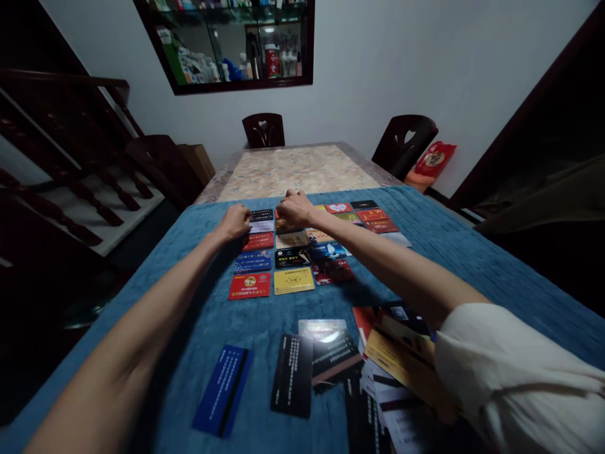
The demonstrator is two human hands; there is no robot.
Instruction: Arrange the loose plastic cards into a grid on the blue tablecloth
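Plastic cards lie in rows on the blue cloth. My left hand (236, 221) is closed at the left edge of a black card (261, 215) in the far row, with a pale card (261, 226) just below it. My right hand (295, 209) has its fingers curled down over the far row; whatever they grip is hidden beneath them. Closer to me in the rows are a red card (249, 286), a yellow card (293, 281), a black VIP card (292, 257) and a blue card (254, 261). A card with a white heart (339, 207) lies right of my right hand.
Nearest me lie a loose blue card (223, 391), a black card (292, 376) and an overlapping pile with a gold card (401, 359), partly under my right sleeve (515, 372). The blue cloth (189, 321) covers the near table. Chairs (263, 130) stand beyond.
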